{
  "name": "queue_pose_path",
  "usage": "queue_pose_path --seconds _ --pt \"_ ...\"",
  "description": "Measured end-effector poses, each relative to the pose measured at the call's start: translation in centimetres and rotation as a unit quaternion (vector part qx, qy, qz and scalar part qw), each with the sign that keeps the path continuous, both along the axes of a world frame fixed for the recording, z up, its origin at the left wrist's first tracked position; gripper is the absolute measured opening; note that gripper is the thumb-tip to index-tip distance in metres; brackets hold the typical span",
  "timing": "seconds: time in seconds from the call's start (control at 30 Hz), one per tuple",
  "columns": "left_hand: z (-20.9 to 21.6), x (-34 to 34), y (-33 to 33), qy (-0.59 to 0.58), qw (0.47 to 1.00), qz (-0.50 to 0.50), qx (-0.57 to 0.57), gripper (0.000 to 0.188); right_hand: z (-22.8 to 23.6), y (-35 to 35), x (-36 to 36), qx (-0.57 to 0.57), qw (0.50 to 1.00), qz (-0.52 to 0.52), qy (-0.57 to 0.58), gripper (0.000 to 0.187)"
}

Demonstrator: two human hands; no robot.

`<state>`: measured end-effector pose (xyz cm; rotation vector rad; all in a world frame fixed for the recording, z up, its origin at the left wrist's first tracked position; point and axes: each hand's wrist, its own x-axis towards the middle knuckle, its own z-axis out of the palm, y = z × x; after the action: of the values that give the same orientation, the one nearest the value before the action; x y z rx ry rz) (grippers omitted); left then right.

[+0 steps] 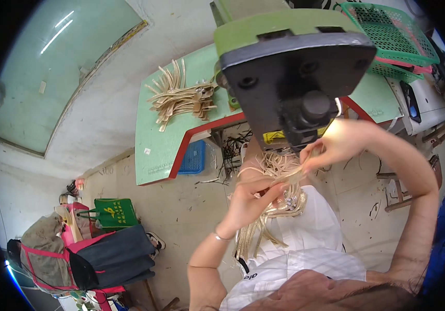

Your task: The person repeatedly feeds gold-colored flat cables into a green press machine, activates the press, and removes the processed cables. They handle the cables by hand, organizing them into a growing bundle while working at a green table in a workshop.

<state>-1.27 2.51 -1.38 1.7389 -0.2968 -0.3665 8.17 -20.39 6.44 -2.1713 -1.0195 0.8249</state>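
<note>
Below the head of a green and black machine (pixel 295 62), a pale gold strap (pixel 293 175) stretches between my two hands. My right hand (pixel 339 144) pinches its upper end between thumb and fingers, close to the machine's lower parts. Lower and to the left, my left hand (pixel 249 201) has its fingers closed round the other end. A heap of gold straps (pixel 256 236) lies across my lap, with small shiny metal pieces (pixel 292 199) among them. More pale straps (pixel 269 161) are bunched just beneath the machine. My fingers hide part of the held strap.
A pile of beige straps (pixel 181 98) lies on the green, red-edged table (pixel 155 147). Green plastic baskets (pixel 393 31) and a phone (pixel 410 101) are at the far right. A blue crate (pixel 193 157) stands under the table. A green bag (pixel 115 212) and draped clothes (pixel 111 259) are at left.
</note>
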Motion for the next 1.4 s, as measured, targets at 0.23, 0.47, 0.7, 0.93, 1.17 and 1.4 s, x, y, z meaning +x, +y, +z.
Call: queue_pose_path --seconds 0.23,0.47,0.7,0.93,1.17,1.4 --pt "0.3 1.5 -3.8 0.084 0.974 0.064 -0.201 0.031 3.9 -1.2 4.8 -0.021 0.998 0.062 -0.016 0.026" --pt "0.4 1.4 -2.9 0.044 0.978 0.109 -0.172 0.026 0.3 -2.1 6.2 0.143 0.981 0.093 -0.088 0.029" --pt "0.0 2.3 1.2 0.007 0.959 0.233 -0.163 0.024 0.6 -0.7 3.9 0.055 0.988 0.029 -0.142 0.039" --pt "0.9 4.6 5.6 -0.001 0.939 0.27 -0.213 0.017 1.7 -1.5 3.6 0.135 0.983 0.047 -0.12 0.032" --pt "4.0 -2.3 2.1 -0.382 0.863 0.326 0.051 0.027 -0.7 -2.3 4.0 0.144 0.989 -0.009 -0.036 0.029" --pt "-0.2 0.6 -5.4 0.057 0.977 0.105 -0.18 0.028 0.8 0.4 1.3 0.113 0.984 0.011 -0.134 0.041"
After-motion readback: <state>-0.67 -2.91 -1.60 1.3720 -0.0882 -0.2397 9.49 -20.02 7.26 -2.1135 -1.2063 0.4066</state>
